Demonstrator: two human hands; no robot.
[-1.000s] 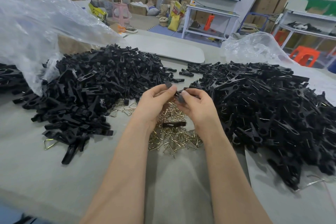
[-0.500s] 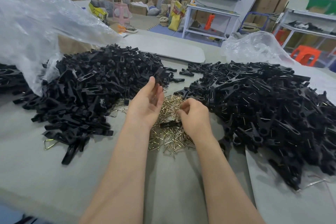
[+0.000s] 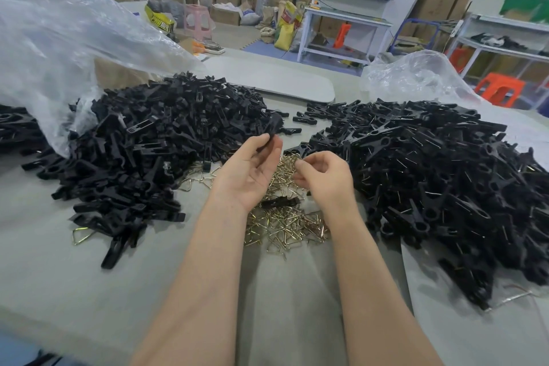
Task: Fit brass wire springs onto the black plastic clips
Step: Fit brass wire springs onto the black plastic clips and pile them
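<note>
My left hand [image 3: 249, 169] is palm up and pinches a black clip half [image 3: 271, 131] between thumb and fingertips, above the brass springs. My right hand [image 3: 323, 175] hovers over the heap of brass wire springs [image 3: 282, 223], its fingers curled together; a thin brass spring seems pinched at the fingertips, though it is hard to make out. A single black clip piece [image 3: 279, 202] lies on the springs between my wrists. On the left sits a pile of loose black clip halves [image 3: 154, 145]. A pile of black clips with springs fitted [image 3: 430, 175] lies on the right.
Clear plastic bags [image 3: 59, 47] lie at the back left, and another plastic bag [image 3: 416, 74] behind the right pile. A grey board [image 3: 267, 77] lies at the table's far edge. A few stray springs [image 3: 80, 235] lie near the left pile. Shelving and cartons stand beyond.
My hands came apart from the middle. The left reached to the left pile and lifted a clip half; the right dropped to the springs and rose slightly with fingers pinched.
</note>
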